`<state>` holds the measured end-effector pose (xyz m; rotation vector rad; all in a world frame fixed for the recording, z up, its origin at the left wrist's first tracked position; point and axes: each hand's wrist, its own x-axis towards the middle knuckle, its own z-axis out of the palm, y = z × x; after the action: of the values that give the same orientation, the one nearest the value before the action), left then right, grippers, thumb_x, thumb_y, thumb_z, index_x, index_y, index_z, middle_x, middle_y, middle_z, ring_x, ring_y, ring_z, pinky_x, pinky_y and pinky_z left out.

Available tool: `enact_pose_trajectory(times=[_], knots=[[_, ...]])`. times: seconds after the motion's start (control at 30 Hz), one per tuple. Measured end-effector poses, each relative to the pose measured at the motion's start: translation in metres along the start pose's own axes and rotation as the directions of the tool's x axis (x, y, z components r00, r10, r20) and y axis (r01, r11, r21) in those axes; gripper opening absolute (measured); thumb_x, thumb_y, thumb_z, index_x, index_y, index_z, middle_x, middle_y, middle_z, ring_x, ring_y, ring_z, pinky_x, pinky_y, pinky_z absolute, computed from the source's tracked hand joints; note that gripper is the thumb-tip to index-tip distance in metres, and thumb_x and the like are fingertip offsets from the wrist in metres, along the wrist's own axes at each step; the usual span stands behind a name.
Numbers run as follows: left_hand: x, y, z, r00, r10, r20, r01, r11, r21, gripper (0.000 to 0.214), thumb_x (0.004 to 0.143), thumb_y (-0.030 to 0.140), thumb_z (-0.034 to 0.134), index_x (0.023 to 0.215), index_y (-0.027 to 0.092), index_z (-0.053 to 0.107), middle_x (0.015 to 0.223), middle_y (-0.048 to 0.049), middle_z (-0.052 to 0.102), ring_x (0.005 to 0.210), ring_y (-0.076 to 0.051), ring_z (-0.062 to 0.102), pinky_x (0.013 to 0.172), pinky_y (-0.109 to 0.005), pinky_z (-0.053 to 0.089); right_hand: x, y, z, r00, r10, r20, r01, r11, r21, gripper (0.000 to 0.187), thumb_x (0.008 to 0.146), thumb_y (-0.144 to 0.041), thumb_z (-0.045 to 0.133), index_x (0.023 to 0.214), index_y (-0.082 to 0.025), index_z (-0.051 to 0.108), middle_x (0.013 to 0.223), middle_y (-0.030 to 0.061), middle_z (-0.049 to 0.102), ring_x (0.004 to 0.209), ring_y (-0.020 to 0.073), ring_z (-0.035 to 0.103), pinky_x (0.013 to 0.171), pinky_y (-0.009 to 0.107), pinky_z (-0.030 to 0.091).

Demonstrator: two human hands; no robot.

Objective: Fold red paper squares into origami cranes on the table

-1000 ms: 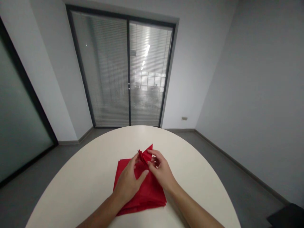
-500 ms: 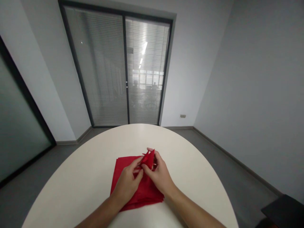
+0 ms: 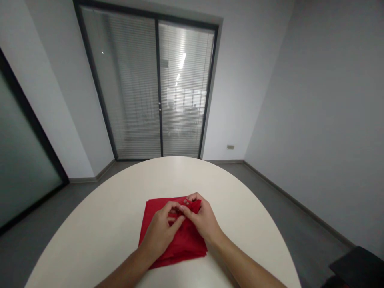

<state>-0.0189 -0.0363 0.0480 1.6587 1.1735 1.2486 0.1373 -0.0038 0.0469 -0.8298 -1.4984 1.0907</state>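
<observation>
Since half a second ago the raised tip of the red bundle [image 3: 196,206] has sunk: it stood up clear of the right-hand fingers then, and now it sits low among them, mostly covered. The right hand [image 3: 207,224] is curled round the bundle, thumb on the near side and the other fingers bent over the far side, gripping it between them. The left hand [image 3: 160,230] has its thumb and forefinger bent with a small gap showing, the forefinger close to the right thumb's tip; whether it pinches any of the bundle I cannot tell. What shows of the bundle is crumpled, one point aimed away from the person and to the right (its long axis is lost behind the fingers).

Under both hands lies the red stack [image 3: 187,244], flat, in layers, its near right corner a little uneven. Its far edge runs nearly across, its left edge comes towards the person; it looks roughly square, so no long axis stands out. Whether bundle and stack are joined is hidden.

The stack rests on the pale round table [image 3: 105,240]. Beyond stand dark-framed glass panels [image 3: 132,92] with blinds, and a socket plate [image 3: 230,147] low on the wall.
</observation>
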Motion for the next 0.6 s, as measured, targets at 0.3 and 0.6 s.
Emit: enact_pose_trajectory(times=[0.3,0.6], knots=[[0.0022,-0.0038,-0.0029,0.995,0.003,-0.101,-0.002,1.0,0.013,0.015,0.09,0.036,0.056,0.087,0.022,0.057,0.096,-0.0046,0.071,0.092,-0.021,0.07,0.08,-0.033,0.058,0.0031,-0.0077,-0.0026,0.998,-0.055,0.038,0.056,0.997,-0.045,0.027,0.077,-0.04,0.078,0.089,-0.021,0.062,0.085,0.0004,0.066,0.079,0.0181,0.06,0.075,0.029,0.048],[0.0029,-0.0031,-0.0046,0.988,0.027,-0.151,-0.019,0.998,0.054,0.016,0.09,0.037,0.056,0.089,0.022,0.058,0.091,-0.0037,0.069,0.088,-0.02,0.069,0.077,-0.031,0.057,0.0038,-0.0083,-0.0058,0.995,-0.095,-0.027,0.09,0.986,-0.137,0.022,0.083,-0.041,0.073,0.077,-0.02,0.07,0.078,0.0025,0.07,0.077,0.0197,0.063,0.076,0.031,0.048]])
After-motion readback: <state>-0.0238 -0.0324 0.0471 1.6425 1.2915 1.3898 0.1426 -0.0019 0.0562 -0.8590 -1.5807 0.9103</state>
